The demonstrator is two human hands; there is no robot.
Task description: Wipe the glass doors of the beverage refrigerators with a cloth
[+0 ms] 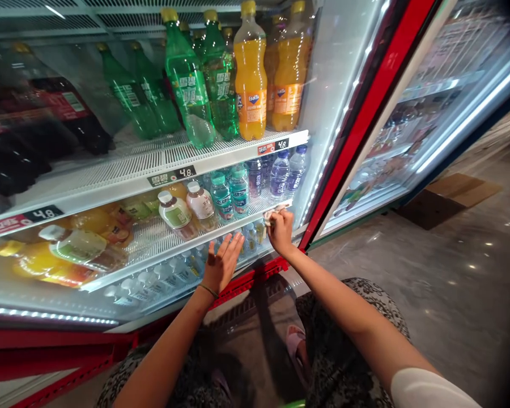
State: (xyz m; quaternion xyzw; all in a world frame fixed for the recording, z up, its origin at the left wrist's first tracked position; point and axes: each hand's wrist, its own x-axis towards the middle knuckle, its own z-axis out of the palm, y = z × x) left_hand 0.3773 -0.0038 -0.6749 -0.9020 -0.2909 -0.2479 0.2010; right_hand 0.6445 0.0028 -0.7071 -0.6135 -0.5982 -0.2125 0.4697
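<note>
I face an open drinks fridge point(255, 277). My left hand point(221, 262) is open, fingers stretched up, resting against the front of the lower shelf edge point(153, 255). My right hand point(280, 229) is closed in a pinch on a small price tag point(276, 214) at the right end of that shelf rail. Just above the hands stand small bottles with teal caps point(239, 190) and purple-labelled water bottles point(279, 173). Small clear water bottles point(182, 266) lie on the shelf below, behind my left hand.
The upper shelf point(221, 153) holds green soda bottles point(189, 79), orange Fanta bottles point(250, 73) and dark cola bottles point(63, 107). The fridge's glass door point(429, 113) stands open to the right. A flat cardboard piece point(450, 195) lies on the grey floor.
</note>
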